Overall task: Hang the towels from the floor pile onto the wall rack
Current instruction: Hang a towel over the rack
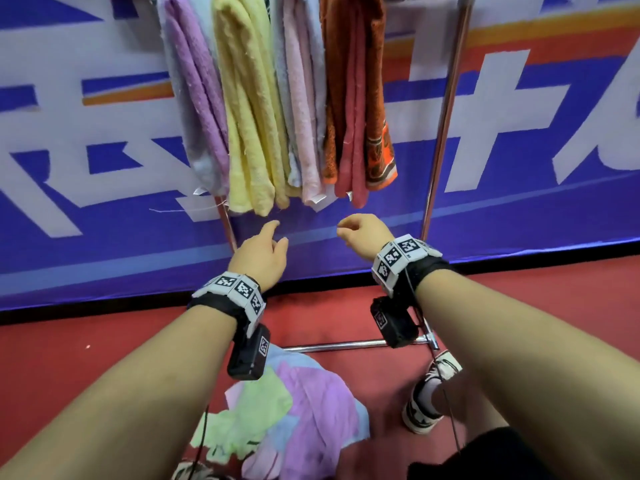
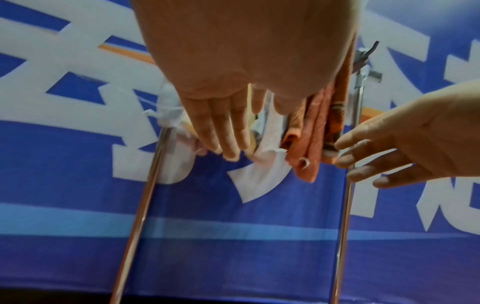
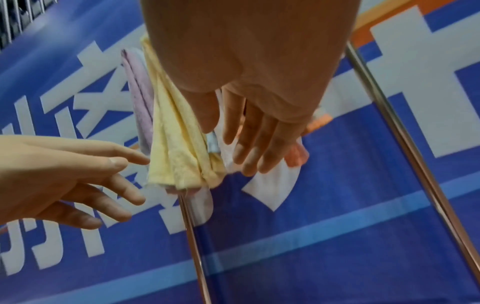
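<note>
**A:** What's the head view giving you?

**B:** I've got both hands out in front, empty. My left hand has fingers loosely apart; my right hand is loosely curled, holding nothing. The hung towels are just above and ahead of the fingertips on the rack. The floor pile lies below and behind both hands, under my left forearm, so I judge the left the nearer hand. It's a crumpled heap; I can't pick out a long axis.

**A:** Left wrist?

**B:** Fingers straight and spread, gripping nothing. The orange towel hangs just beyond them, toward the right hand, whose fingers are apart too. No pile here.

**A:** Right wrist?

**B:** Fingers straight, apart, clear of the cloth as far as I can tell. The yellow towel hangs between my two hands, long axis vertical. Next I'd reach down and back for the pile.
</note>
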Tool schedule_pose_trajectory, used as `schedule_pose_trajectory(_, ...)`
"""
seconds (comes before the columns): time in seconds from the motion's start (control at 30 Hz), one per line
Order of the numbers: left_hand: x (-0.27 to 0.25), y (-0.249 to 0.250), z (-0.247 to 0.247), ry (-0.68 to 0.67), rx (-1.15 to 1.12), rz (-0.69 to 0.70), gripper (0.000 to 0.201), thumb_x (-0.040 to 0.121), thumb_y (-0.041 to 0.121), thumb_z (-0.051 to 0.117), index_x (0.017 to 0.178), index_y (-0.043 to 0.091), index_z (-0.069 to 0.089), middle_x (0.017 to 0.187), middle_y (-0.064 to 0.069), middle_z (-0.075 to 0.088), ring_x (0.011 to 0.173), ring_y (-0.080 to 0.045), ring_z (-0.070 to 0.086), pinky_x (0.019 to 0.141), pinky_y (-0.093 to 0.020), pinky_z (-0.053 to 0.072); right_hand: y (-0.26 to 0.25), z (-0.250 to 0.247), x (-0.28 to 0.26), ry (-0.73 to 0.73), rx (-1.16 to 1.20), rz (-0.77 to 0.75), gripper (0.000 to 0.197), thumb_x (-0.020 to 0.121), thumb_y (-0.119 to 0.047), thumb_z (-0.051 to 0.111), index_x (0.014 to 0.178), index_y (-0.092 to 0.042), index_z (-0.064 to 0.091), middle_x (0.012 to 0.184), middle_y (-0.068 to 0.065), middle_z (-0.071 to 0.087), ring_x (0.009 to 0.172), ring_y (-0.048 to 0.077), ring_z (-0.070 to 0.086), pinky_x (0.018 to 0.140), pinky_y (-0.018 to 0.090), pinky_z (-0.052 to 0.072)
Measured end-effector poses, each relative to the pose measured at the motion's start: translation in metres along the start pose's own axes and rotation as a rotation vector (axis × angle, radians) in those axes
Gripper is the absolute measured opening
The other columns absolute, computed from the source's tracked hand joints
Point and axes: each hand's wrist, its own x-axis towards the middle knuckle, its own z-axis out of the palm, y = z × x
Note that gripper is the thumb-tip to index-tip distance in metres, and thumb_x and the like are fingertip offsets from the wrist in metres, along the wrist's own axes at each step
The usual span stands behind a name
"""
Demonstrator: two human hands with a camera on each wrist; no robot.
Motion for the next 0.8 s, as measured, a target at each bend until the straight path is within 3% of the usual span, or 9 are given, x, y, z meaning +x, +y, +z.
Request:
schedule_pose_trajectory(0.1,-0.002,-0.04,0.018,-0.046,0.006,-0.09,0.047,0.099,0.033,0.041,0.144,0.02,0.037,0.107,-0.003,0.067,0.112,-0.032,0.055,0.091,-0.041,0.045,0.013,0.034,0.008,-0.057,-0.041,0.044,0.017,0.089,-0.018,0.058,0.099,-0.012,0.069,0.086,0.003,0.065,0.084,0.018,0.06,0.083,0.028,0.047)
schedule_pose_trajectory(0.23,0.005,-0.083,0.038,-0.093,0.025,-0.164,0.045,0.099,0.032,0.042,0.141,0.019,0.039,0.11,-0.003,0.067,0.112,-0.031,0.056,0.092,-0.038,0.044,0.025,0.072,0.021,-0.061,-0.061,0.082,0.015,0.088,-0.016,0.052,0.083,-0.021,0.066,0.077,0.003,0.064,0.073,0.022,0.061,0.07,0.026,0.047)
schedule_pose_trajectory(0.33,0.017,-0.108,0.06,-0.123,0.033,-0.201,0.044,0.098,0.032,0.043,0.14,0.02,0.041,0.109,-0.002,0.067,0.111,-0.029,0.056,0.091,-0.037,0.045,0.044,0.103,0.034,-0.094,-0.053,0.125,0.016,0.087,-0.016,0.053,0.081,-0.024,0.065,0.079,0.003,0.065,0.077,0.022,0.062,0.072,0.027,0.048)
schedule_pose_trajectory(0.5,0.033,-0.15,0.112,-0.226,0.071,-0.266,0.043,0.096,0.032,0.045,0.137,0.02,0.043,0.112,-0.005,0.066,0.114,-0.031,0.055,0.094,-0.038,0.043,0.087,0.144,0.05,-0.147,-0.063,0.23,0.017,0.09,-0.017,0.055,0.094,-0.015,0.071,0.088,0.007,0.07,0.09,0.021,0.064,0.075,0.02,0.04)
schedule_pose_trajectory(0.7,0.033,-0.209,0.187,-0.383,0.062,-0.394,0.045,0.095,0.032,0.048,0.138,0.022,0.044,0.117,-0.008,0.066,0.11,-0.032,0.058,0.094,-0.037,0.046,0.154,0.206,0.06,-0.28,-0.094,0.366,0.024,0.089,-0.011,0.056,0.067,-0.021,0.061,0.081,0.007,0.066,0.089,0.028,0.067,0.08,0.029,0.048)
schedule_pose_trajectory(0.8,0.022,-0.237,0.225,-0.465,0.069,-0.432,0.044,0.095,0.032,0.048,0.138,0.021,0.044,0.124,-0.01,0.063,0.113,-0.032,0.057,0.095,-0.035,0.047,0.188,0.237,0.056,-0.381,-0.11,0.431,0.019,0.089,-0.006,0.054,0.082,-0.018,0.067,0.084,0.007,0.066,0.085,0.027,0.066,0.08,0.031,0.052)
